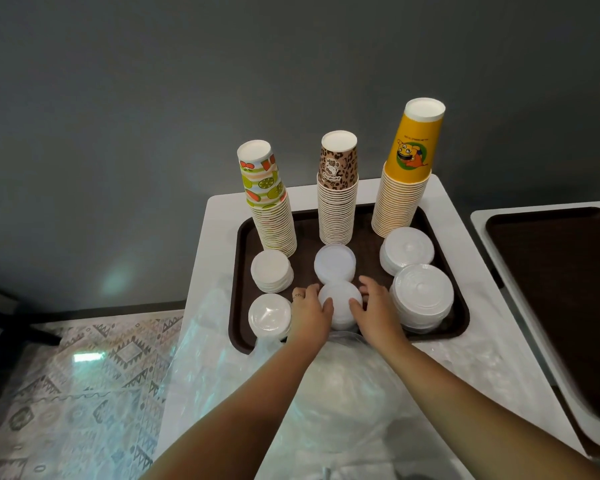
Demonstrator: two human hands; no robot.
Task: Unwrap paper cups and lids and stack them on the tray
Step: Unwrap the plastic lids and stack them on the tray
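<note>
Both hands clasp one lid stack at the near middle of the brown tray: left hand and right hand curl their fingers round its sides. Three upside-down cup stacks line the tray's far edge. Clear plastic wrap lies nearer.

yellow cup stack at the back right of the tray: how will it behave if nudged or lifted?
The yellow cup stack is the tallest on the tray and narrow at its foot, so a push near the top would likely tip it. Being nested paper cups, it is probably light for its height. Lifted by the top cup alone, that cup may slide off the rest.
</note>
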